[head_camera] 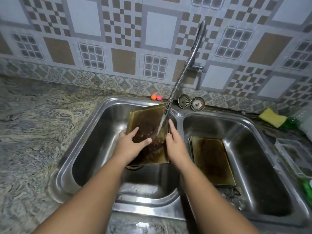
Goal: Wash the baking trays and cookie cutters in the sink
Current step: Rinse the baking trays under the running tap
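Observation:
A stained, dark brown baking tray (145, 122) is tilted up in the left sink basin (94, 137), under water running from the flexible metal tap (189, 65). My left hand (133, 142) grips the tray's left edge, thumb lying across its wet face. My right hand (173, 141) holds its right edge, fingers behind and index finger straight along the rim. A second stained tray (211, 159) lies flat in the right basin (263, 166). I see no cookie cutters.
Two metal sink strainers (191, 103) and two small orange and pink balls (156, 97) sit on the back ledge. A yellow sponge (271, 117), a green bottle (291, 122) and a clear plastic container (293, 154) are at the right. Granite counter (33, 132) lies to the left.

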